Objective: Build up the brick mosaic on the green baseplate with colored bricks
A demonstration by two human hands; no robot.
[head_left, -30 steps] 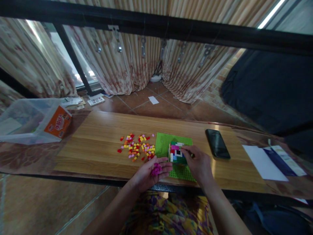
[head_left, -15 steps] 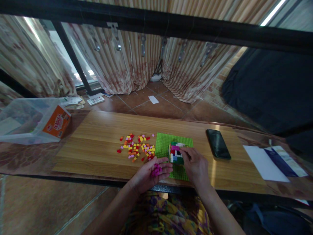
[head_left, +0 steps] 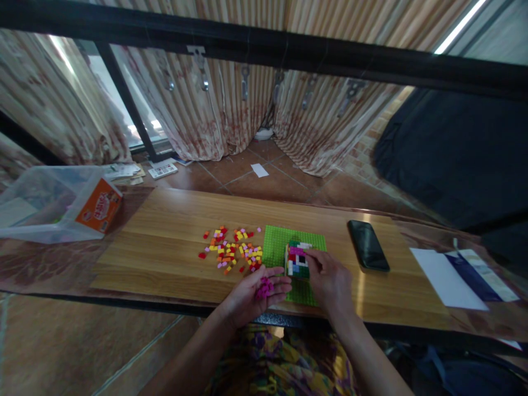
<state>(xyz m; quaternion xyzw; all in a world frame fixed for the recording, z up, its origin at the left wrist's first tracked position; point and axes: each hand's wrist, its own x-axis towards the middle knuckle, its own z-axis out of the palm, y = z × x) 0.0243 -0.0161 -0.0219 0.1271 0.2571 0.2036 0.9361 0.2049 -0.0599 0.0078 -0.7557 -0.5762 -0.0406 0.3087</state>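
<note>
Here's the small brick build (head_left: 296, 264), sitting on the green baseplate (head_left: 273, 239), toward the right part of that sheet, with white, red, blue and green in its wall and a run of magenta along the far edge. There's a dark square framed in white in the middle.

And in comes the right hand (head_left: 333, 280), right at the build's upper right edge, thumb and forefinger drawn close together in a narrow pinch! Whether a brick sits between those fingertips, I can't tell; the fingers cover the spot.

Over to the left hand (head_left: 248, 294): palm up, fingers stretched out flat and wide, cradling a little heap of magenta bricks (head_left: 265, 287), fingertips just beside the build's near left side.

Left of the baseplate, a lively scatter of loose bricks (head_left: 231, 250), yellow, orange, red and pink, spreads across the wood-grain tabletop (head_left: 165, 242). Out on the right lies a black phone (head_left: 368, 246), and beyond it some papers (head_left: 449, 278).

Far left, a clear plastic bin (head_left: 45, 203) shows off its orange label (head_left: 99, 206). Past the table, a white sheet (head_left: 259, 170) lies on the tiled floor before striped curtains (head_left: 185, 110).
</note>
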